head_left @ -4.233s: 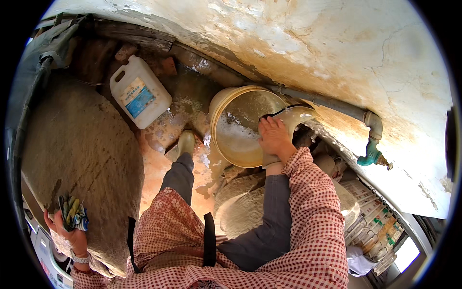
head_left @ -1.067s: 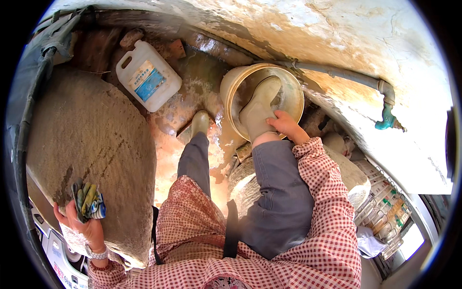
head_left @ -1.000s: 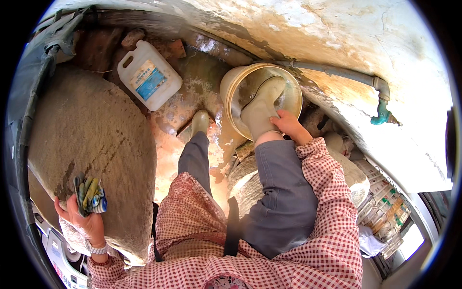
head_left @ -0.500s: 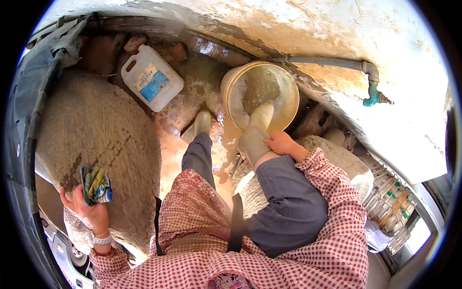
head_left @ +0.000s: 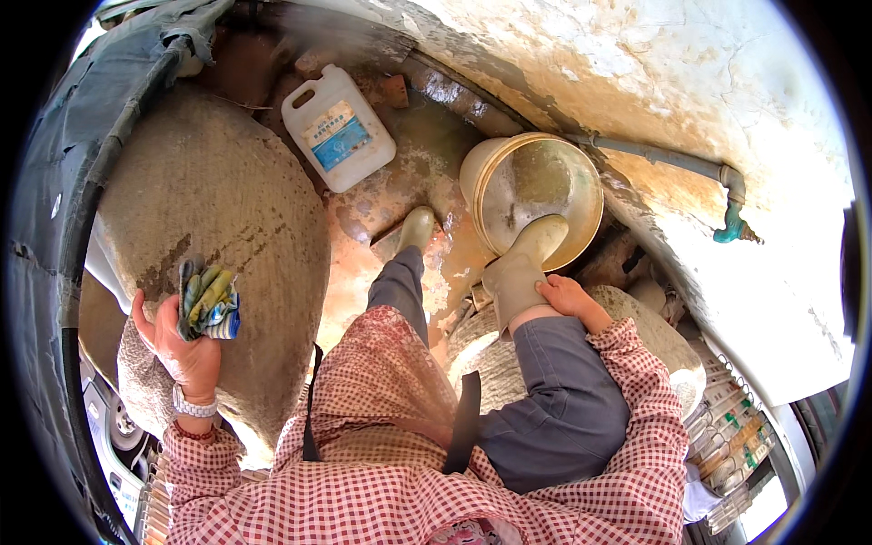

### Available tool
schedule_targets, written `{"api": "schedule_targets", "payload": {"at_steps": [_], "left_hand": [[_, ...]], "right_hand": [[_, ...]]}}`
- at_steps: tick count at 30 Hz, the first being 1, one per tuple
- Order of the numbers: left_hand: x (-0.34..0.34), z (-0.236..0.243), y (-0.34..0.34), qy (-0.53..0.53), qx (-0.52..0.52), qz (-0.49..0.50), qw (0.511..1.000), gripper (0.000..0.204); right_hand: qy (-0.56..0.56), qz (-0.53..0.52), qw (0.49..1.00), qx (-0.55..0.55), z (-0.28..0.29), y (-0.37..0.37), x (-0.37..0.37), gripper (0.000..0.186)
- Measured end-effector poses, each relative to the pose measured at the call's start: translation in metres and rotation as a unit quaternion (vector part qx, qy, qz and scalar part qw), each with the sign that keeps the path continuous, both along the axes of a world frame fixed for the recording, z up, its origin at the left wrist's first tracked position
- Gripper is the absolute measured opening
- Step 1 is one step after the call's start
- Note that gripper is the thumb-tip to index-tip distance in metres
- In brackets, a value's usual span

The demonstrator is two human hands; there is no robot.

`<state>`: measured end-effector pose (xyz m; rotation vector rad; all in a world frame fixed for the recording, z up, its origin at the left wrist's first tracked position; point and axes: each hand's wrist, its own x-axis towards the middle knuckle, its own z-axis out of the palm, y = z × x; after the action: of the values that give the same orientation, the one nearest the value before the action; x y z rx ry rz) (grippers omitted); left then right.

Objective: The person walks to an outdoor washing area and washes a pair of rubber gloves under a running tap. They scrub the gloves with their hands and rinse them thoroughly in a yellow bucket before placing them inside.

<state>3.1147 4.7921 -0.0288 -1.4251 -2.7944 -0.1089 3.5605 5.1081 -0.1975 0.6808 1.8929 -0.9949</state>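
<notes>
My left hand [head_left: 188,350] lies on the large stone slab [head_left: 218,200] at the left, its visible fingers spread. Against its thumb side is a crumpled bundle of patterned work gloves [head_left: 209,300] in green, yellow and blue. At the centre right, my right hand [head_left: 572,302] grips the upper edge of a beige rubber boot [head_left: 513,277] on my raised right leg. That boot's toe reaches over the near rim of a pale round bucket [head_left: 468,182] with cloudy water in it. My other boot [head_left: 417,227] stands on the wet ground.
A white plastic jug [head_left: 359,136] with a blue label stands near the back. A grey pipe with a green tap [head_left: 729,229] runs along the stained wall [head_left: 708,118]. Another stone [head_left: 649,336] lies by my right knee. Dark sheeting [head_left: 82,182] hangs at the left.
The whole view has turned and shifted, so things appear farther right. My left hand keeps its place beside the gloves, and my right hand still grips the boot top.
</notes>
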Motion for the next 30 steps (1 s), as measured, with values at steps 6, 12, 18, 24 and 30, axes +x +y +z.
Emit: {"api": "schedule_targets", "payload": {"at_steps": [6,12,18,24,30], "left_hand": [[0.007,0.005,0.000,0.012,-0.008,0.038,0.999,0.031],[0.007,-0.001,0.002,-0.005,-0.005,0.018,1.000,0.025],[0.011,-0.002,0.002,0.005,0.001,0.060,0.998,0.032],[0.010,0.007,-0.001,0.033,-0.018,0.085,0.996,0.038],[0.009,0.007,0.004,0.022,-0.025,0.055,0.998,0.038]], "right_hand": [[-0.178,-0.363,0.898,-0.174,0.022,0.018,-0.025,0.047],[-0.123,-0.555,0.820,-0.069,-0.008,0.027,0.023,0.021],[-0.024,-0.472,0.881,0.022,-0.024,-0.002,0.070,0.023],[-0.078,-0.413,0.896,0.146,0.038,0.045,0.011,0.027],[-0.020,-0.384,0.889,0.247,0.000,0.082,0.027,0.029]]}}
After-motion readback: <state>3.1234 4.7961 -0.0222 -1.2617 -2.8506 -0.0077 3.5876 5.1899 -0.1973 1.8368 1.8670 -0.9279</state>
